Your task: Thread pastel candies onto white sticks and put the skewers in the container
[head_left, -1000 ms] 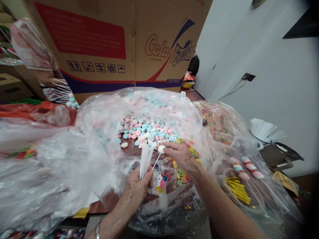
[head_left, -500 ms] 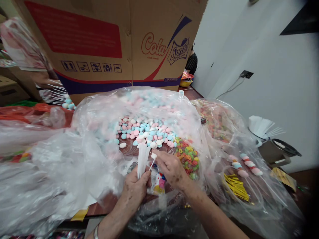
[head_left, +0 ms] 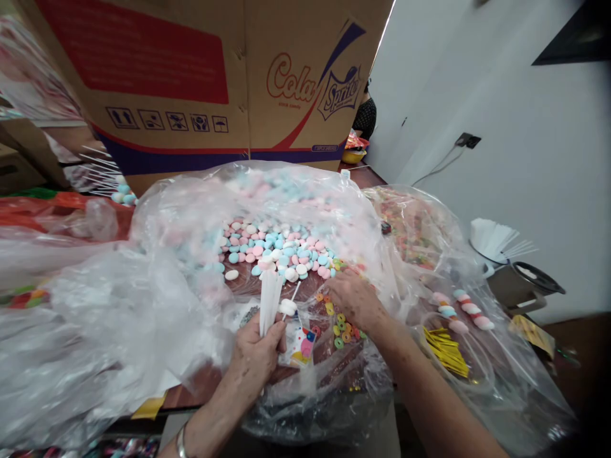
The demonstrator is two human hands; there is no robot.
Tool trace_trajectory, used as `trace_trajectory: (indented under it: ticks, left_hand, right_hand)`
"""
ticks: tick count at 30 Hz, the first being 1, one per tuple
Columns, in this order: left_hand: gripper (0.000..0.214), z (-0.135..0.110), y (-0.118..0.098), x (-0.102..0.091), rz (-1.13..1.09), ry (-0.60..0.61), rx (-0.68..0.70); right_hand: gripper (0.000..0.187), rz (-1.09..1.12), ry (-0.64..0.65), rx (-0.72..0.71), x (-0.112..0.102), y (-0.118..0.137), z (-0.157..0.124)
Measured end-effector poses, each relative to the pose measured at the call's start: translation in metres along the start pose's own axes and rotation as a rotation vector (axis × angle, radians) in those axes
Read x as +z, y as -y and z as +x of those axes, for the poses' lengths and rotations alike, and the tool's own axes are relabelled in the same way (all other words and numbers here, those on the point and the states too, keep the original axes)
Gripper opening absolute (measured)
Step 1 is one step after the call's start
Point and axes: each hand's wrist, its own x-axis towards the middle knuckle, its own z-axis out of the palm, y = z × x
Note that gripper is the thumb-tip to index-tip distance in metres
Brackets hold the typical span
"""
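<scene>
My left hand [head_left: 260, 346] is closed round a bundle of thin white sticks [head_left: 270, 299]. It also grips a single stick with a white marshmallow [head_left: 287, 308] threaded on it; the stick's tip pokes out above. Over the colourful gummy rings [head_left: 341, 331] my right hand [head_left: 356, 296] bends down, its fingertips hidden among them. Behind both hands lies a spread of pink, blue and white marshmallows [head_left: 272, 245], spilling from a large clear plastic bag [head_left: 191, 210]. A small packet with coloured dots [head_left: 303, 346] sits just right of my left hand.
A big cardboard box [head_left: 233, 70] stands behind the bag. To the right lie finished-looking marshmallow skewers [head_left: 472, 310], yellow twist ties [head_left: 445, 351] and a dark jug [head_left: 525, 286] by more white sticks [head_left: 496, 238]. A person's patterned sleeve [head_left: 366, 117] shows beyond the box.
My right hand has left the marshmallow by my left hand and moved right and up onto the gummy rings. The marshmallow now sits on the stick, with the tip showing through.
</scene>
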Motion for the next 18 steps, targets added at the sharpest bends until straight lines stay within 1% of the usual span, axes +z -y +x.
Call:
trace_trajectory:
  ticks: [2,6,9,13,15,18]
  left_hand:
    - [0.028,-0.001,-0.002,0.0,0.001,0.005,-0.001]
    - [0.028,-0.002,-0.003,-0.001,0.0,0.018,0.006]
    - [0.028,-0.002,-0.002,-0.001,-0.006,0.017,-0.002]
    - [0.028,0.0,0.0,0.0,-0.021,0.029,-0.001]
    - [0.027,0.0,0.0,0.0,-0.012,0.027,0.002]
    - [0.026,-0.001,-0.001,-0.001,0.009,0.031,0.002]
  right_hand:
    - [0.022,-0.098,0.092,-0.013,0.004,0.003,0.001]
    - [0.021,-0.139,0.138,-0.012,0.007,0.009,0.0]
    - [0.019,-0.089,0.1,-0.037,0.003,0.008,-0.001]
    - [0.021,0.061,0.034,-0.028,0.0,0.006,0.001]
    - [0.021,0.083,0.062,-0.015,0.0,0.009,0.005]
    - [0.019,0.058,0.165,0.013,0.0,0.015,0.01]
